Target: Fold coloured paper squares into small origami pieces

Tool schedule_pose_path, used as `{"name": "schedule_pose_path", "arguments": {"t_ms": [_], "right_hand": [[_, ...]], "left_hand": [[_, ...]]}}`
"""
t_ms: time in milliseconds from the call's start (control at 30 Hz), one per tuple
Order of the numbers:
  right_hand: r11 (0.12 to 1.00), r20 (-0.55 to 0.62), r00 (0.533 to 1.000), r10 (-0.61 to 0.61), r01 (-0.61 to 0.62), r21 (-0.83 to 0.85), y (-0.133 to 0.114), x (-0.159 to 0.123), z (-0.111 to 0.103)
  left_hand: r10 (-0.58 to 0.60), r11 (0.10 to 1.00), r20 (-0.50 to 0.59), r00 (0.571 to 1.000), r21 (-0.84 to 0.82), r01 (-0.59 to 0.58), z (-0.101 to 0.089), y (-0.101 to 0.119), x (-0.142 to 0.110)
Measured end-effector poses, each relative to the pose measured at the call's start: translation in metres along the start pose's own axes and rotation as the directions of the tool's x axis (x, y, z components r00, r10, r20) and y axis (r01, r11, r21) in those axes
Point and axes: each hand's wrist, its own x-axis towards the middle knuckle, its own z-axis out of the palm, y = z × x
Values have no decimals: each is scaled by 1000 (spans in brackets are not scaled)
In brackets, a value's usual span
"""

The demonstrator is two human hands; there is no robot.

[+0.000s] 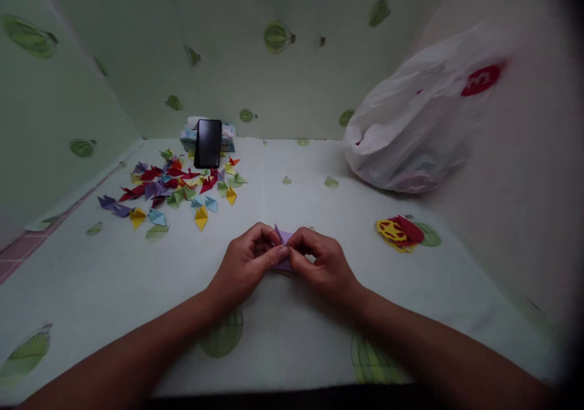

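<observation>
Between my two hands is a small piece of purple origami paper (285,236), with one thin point sticking up. My left hand (250,261) pinches it from the left, thumb and index finger pressed together. From the other side my right hand (322,263) grips it too, its thumb and index finger meeting the left fingertips. Much of the paper's fold is hidden behind the fingers. More purple paper shows just below the fingertips. Off to the left lies a pile of folded paper cranes (176,185) in red, purple, yellow, green, orange and blue.
A black phone (208,144) leans upright against a tissue box (229,137) behind the pile. On the right are yellow and red cut-out shapes (396,232). A big white plastic bag (410,124) stands at the back right, beside the wall.
</observation>
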Motion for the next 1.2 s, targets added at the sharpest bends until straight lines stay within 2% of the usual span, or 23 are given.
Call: {"name": "schedule_pose_path", "arguments": {"t_ms": [133,300,667,800,933,1067,1200], "right_hand": [[992,-29,994,-101,99,-73,2,-1,1],[972,-29,977,-213,209,-111,3,0,1],[959,-8,966,-258,255,-122,6,1,1],[979,-15,982,-187,185,-88,3,2,-1],[1000,0,1000,-26,26,10,1,2,-2],[981,73,993,94,-105,162,2,2,0],[958,59,982,178,-187,217,3,1,2]], "left_hand": [[-25,998,-13,1000,57,26,0,2,-1],[46,978,-40,998,207,-37,0,7,-1],[214,912,-67,975,372,-175,1,7,-3],[237,901,-77,969,391,-189,1,8,-3],[223,899,-98,970,406,-165,2,8,-3],[275,856,-81,958,474,-205,3,7,-3],[261,854,-61,963,480,-201,3,5,-4]]}}
